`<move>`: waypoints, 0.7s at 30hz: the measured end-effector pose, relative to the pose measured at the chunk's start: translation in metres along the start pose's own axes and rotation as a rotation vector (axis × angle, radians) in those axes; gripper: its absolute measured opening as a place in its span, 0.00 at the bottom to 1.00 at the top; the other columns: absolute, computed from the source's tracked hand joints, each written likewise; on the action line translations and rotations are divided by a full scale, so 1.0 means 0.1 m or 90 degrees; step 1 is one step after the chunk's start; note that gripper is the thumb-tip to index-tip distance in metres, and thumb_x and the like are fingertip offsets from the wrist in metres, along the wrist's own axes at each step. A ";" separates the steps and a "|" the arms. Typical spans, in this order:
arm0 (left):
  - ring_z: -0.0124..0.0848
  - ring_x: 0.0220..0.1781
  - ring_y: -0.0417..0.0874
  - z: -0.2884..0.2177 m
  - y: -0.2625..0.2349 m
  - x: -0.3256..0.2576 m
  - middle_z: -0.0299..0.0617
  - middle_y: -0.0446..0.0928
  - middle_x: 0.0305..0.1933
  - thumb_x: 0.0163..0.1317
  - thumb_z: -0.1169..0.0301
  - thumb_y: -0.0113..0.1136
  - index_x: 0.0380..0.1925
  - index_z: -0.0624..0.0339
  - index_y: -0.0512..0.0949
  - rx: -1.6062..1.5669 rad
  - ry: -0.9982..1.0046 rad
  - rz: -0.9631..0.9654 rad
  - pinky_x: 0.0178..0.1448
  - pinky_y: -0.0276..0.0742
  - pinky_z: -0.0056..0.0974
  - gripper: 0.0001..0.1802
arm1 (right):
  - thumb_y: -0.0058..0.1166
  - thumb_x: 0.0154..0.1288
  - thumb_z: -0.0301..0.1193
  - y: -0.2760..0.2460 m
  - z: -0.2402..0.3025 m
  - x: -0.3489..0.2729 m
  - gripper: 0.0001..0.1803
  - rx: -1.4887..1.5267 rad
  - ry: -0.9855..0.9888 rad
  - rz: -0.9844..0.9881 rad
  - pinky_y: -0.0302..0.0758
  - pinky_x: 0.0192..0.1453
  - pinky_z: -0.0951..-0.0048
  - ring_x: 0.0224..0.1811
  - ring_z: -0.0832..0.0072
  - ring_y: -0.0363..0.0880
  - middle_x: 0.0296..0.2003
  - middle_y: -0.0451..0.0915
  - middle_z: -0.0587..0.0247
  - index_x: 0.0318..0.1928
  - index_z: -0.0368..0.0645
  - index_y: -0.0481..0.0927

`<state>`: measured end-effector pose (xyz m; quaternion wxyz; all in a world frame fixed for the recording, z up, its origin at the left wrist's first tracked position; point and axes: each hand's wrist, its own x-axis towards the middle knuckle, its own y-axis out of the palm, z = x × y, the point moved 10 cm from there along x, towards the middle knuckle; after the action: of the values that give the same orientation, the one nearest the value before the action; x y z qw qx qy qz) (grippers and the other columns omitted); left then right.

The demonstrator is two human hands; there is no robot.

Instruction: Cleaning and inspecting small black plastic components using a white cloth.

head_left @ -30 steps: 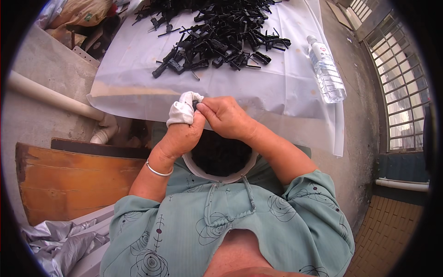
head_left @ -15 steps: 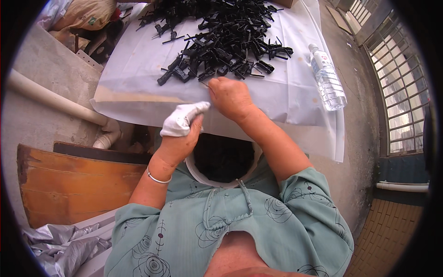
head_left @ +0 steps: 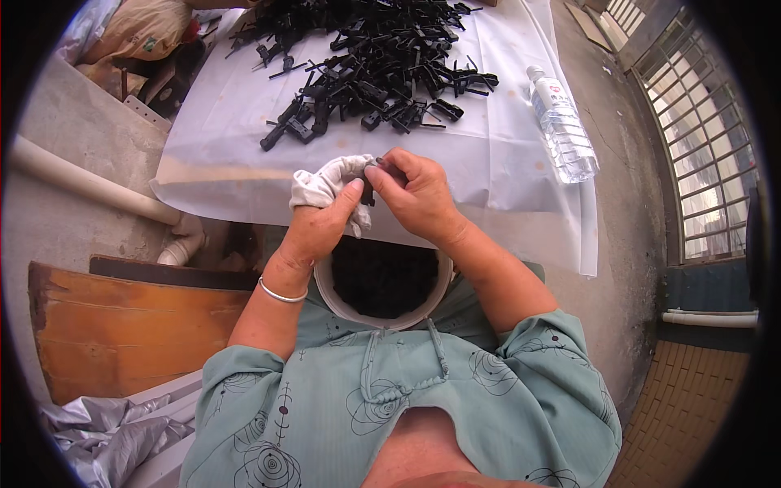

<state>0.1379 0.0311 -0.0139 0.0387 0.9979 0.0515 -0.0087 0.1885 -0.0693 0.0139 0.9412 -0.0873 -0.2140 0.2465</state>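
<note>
My left hand [head_left: 321, 220] wears a white cloth glove [head_left: 313, 189] over its fingers, with the thumb bare. Between its thumb and fingers is a small black plastic part [head_left: 368, 193], mostly covered by both hands. My right hand [head_left: 421, 193] pinches the same part from the other side, thumb and fingertips together. Just beyond my hands, a heap of similar black plastic parts [head_left: 382, 77], many with thin protruding stems, spreads over the table. Below my hands, a round white bucket [head_left: 326, 293] stands between my legs, with a dark mass of black pieces inside.
A white plastic sheet [head_left: 496, 175] covers the table and hangs over its front edge. On the right lies a clear water bottle [head_left: 563, 130]. At left are a pale pipe [head_left: 98, 183] and a worn wooden board [head_left: 138, 329]. A barred window [head_left: 691, 138] is at far right.
My right hand has drawn back from the heap's near edge to meet my left hand. Both hands now hold a black part between them. The view has shifted slightly.
</note>
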 end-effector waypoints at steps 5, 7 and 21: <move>0.17 0.22 0.72 -0.13 0.08 -0.03 0.34 0.73 0.31 0.61 0.75 0.52 0.49 0.65 0.70 0.033 0.040 -0.019 0.24 0.68 0.22 0.15 | 0.51 0.63 0.30 -0.02 -0.05 0.00 0.10 0.107 0.023 0.033 0.65 0.26 0.79 0.21 0.84 0.64 0.18 0.70 0.67 0.28 0.36 0.74; 0.20 0.26 0.75 -0.22 0.02 -0.04 0.37 0.75 0.32 0.58 0.77 0.53 0.47 0.67 0.71 0.103 0.086 -0.091 0.28 0.72 0.25 0.15 | 0.48 0.65 0.32 0.03 0.03 -0.02 0.12 0.002 -0.028 0.105 0.67 0.28 0.77 0.23 0.84 0.66 0.20 0.72 0.69 0.28 0.35 0.74; 0.24 0.29 0.72 -0.33 0.05 -0.02 0.36 0.72 0.36 0.60 0.75 0.54 0.50 0.62 0.65 0.127 0.217 -0.065 0.34 0.71 0.26 0.18 | 0.49 0.64 0.32 -0.11 0.00 -0.05 0.11 0.012 0.024 0.088 0.70 0.32 0.76 0.25 0.79 0.71 0.21 0.75 0.62 0.32 0.36 0.77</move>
<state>0.1367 0.0282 0.0190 -0.0701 0.9799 0.1067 0.1533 0.1899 -0.0815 0.0154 0.9265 -0.0980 -0.1873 0.3113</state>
